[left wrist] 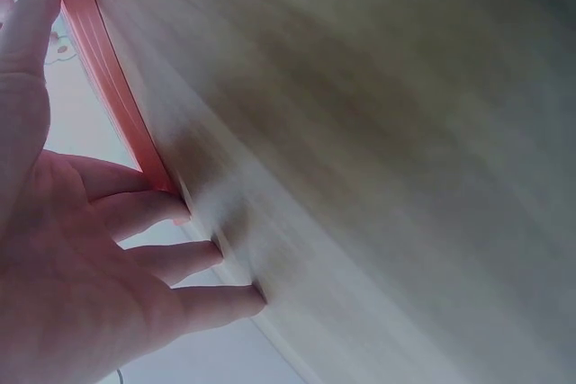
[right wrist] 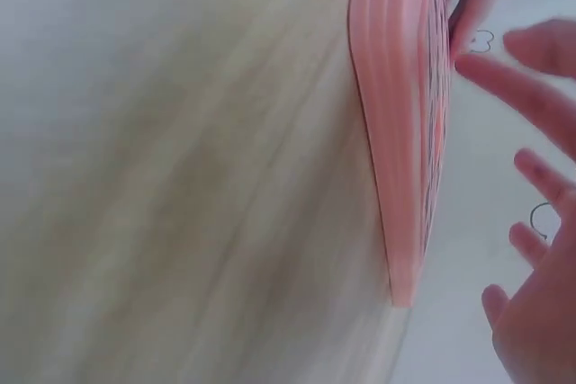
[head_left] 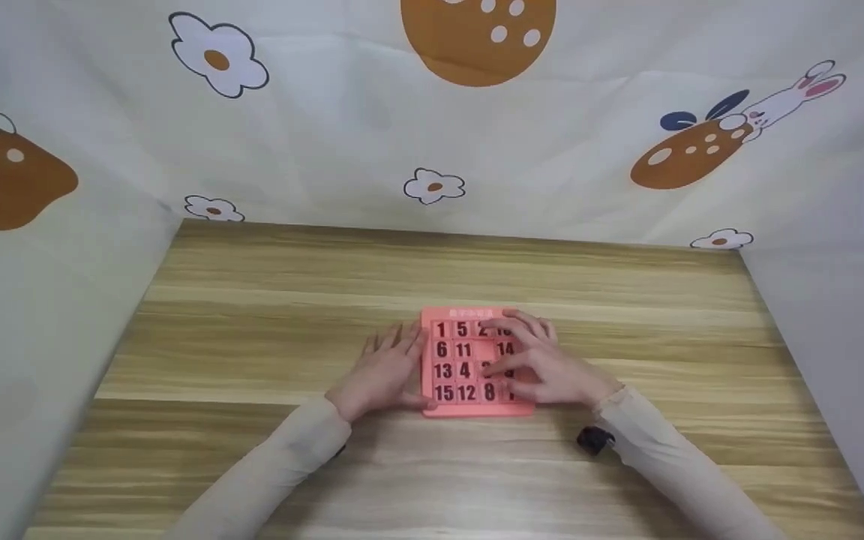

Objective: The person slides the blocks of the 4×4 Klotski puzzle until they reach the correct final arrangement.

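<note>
A pink number sliding puzzle lies flat on the wooden table, its tiles bearing black numbers. One gap shows in the second row, third column. Along the puzzle's left side rests my left hand, thumb at the lower left corner and fingers extended by the upper left edge. In the left wrist view, its fingers are spread beside the pink frame. My right hand reaches over the right columns from the right, fingers spread and slightly bent, covering some tiles. In the right wrist view, a fingertip comes right at the tile face.
The wooden table extends around the puzzle on all sides. Pale cloth walls printed with flowers, rabbits and brown shapes enclose its back and sides. A small black object hangs at the right sleeve's cuff.
</note>
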The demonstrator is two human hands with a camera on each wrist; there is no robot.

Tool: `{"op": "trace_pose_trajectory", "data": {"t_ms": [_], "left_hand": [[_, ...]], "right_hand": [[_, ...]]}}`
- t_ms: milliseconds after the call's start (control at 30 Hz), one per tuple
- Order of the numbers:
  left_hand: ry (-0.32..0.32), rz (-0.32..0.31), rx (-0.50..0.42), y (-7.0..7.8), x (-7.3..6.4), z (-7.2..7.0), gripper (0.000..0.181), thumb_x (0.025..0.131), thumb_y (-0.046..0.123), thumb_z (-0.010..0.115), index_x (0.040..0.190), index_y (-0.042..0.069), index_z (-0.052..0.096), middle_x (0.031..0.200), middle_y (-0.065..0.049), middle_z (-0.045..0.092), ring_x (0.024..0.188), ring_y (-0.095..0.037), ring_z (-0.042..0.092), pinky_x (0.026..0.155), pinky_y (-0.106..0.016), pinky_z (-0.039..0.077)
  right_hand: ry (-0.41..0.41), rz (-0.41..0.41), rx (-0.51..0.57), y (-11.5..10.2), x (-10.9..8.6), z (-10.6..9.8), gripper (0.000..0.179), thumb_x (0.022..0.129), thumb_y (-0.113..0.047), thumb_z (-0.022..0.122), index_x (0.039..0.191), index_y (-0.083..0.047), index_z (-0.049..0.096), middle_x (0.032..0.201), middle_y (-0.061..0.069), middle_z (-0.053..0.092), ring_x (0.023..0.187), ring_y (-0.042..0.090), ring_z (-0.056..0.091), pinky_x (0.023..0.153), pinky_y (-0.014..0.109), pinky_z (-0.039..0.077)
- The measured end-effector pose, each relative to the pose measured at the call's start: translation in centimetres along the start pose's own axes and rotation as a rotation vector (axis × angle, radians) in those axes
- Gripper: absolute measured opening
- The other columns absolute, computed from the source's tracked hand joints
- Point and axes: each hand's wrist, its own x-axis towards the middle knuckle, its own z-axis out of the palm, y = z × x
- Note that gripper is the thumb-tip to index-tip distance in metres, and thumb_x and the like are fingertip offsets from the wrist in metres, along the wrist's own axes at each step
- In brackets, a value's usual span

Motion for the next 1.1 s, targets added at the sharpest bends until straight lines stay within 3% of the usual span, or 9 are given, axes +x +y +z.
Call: {"op": "trace_pose_trajectory", "data": {"t_ms": [100, 233, 400, 533, 633, 800, 1000, 1100], "left_hand": [[-0.003, -0.002, 0.000, 0.2, 0.1, 0.1, 0.117, 0.072, 0.066, 0.070, 0.154, 0.004, 0.014, 0.160, -0.013, 0.005, 0.144, -0.040, 0.004, 0.111, -0.062, 0.004], [-0.007, -0.007, 0.000, 0.2, 0.1, 0.1, 0.118, 0.072, 0.066, 0.070, 0.154, 0.004, 0.013, 0.160, -0.013, 0.004, 0.144, -0.039, 0.003, 0.111, -0.061, 0.003], [-0.011, -0.011, 0.005, 0.2, 0.3, 0.1, 0.117, 0.072, 0.065, 0.070, 0.154, 0.004, 0.013, 0.159, -0.014, 0.005, 0.144, -0.039, 0.002, 0.111, -0.061, 0.003], [-0.011, -0.010, 0.011, 0.1, 0.3, 0.1, 0.116, 0.073, 0.065, 0.070, 0.154, 0.004, 0.013, 0.159, -0.014, 0.005, 0.144, -0.039, 0.003, 0.111, -0.061, 0.003], [-0.005, 0.004, 0.021, 0.1, 0.3, 0.1, 0.116, 0.073, 0.065, 0.070, 0.154, 0.003, 0.014, 0.159, -0.015, 0.006, 0.144, -0.040, 0.004, 0.111, -0.061, 0.005], [-0.001, 0.016, 0.024, 0.0, 0.3, 0.1, 0.115, 0.074, 0.063, 0.071, 0.153, 0.001, 0.015, 0.159, -0.016, 0.007, 0.143, -0.041, 0.006, 0.111, -0.062, 0.006], [-0.002, 0.009, 0.017, -0.1, 0.2, 0.1, 0.116, 0.073, 0.065, 0.070, 0.154, 0.003, 0.015, 0.159, -0.015, 0.008, 0.143, -0.041, 0.006, 0.111, -0.062, 0.005], [-0.003, 0.011, 0.012, 0.0, 0.2, 0.2, 0.116, 0.073, 0.065, 0.070, 0.154, 0.003, 0.014, 0.159, -0.015, 0.008, 0.143, -0.041, 0.007, 0.111, -0.062, 0.005]], "right_hand": [[-0.029, 0.060, 0.006, 0.0, -0.6, -0.2, 0.025, 0.089, -0.029, 0.065, 0.110, -0.022, 0.074, 0.153, 0.012, 0.029, 0.139, 0.044, 0.016, 0.103, 0.072, 0.010], [-0.050, 0.149, -0.072, -0.3, -0.6, -0.4, 0.033, 0.091, -0.033, 0.064, 0.121, -0.022, 0.069, 0.157, 0.007, 0.022, 0.141, 0.042, 0.011, 0.105, 0.070, 0.010], [-0.050, 0.095, -0.118, -1.1, -0.1, 0.1, 0.040, 0.092, -0.034, 0.062, 0.130, -0.023, 0.063, 0.157, 0.012, 0.022, 0.140, 0.045, 0.014, 0.103, 0.071, 0.013], [-0.111, 0.040, -0.105, -1.8, 0.5, 0.7, 0.043, 0.095, -0.039, 0.057, 0.136, -0.026, 0.058, 0.157, 0.014, 0.021, 0.140, 0.045, 0.014, 0.103, 0.072, 0.015], [-0.104, 0.046, -0.109, -1.9, 0.5, 0.6, 0.038, 0.095, -0.039, 0.058, 0.129, -0.025, 0.064, 0.156, 0.012, 0.024, 0.140, 0.044, 0.013, 0.103, 0.072, 0.016], [-0.004, 0.077, -0.146, -1.6, 0.0, -0.2, 0.023, 0.090, -0.035, 0.065, 0.107, -0.023, 0.075, 0.152, 0.009, 0.034, 0.140, 0.041, 0.018, 0.100, 0.073, 0.018], [-0.072, 0.111, -0.150, -1.5, 0.9, 0.4, 0.046, 0.096, -0.040, 0.056, 0.136, -0.019, 0.058, 0.157, 0.011, 0.021, 0.140, 0.043, 0.015, 0.104, 0.070, 0.017], [-0.108, 0.138, -0.163, -1.6, 1.5, 0.9, 0.052, 0.097, -0.043, 0.052, 0.141, -0.016, 0.052, 0.159, 0.010, 0.016, 0.142, 0.041, 0.011, 0.105, 0.069, 0.015]]}}
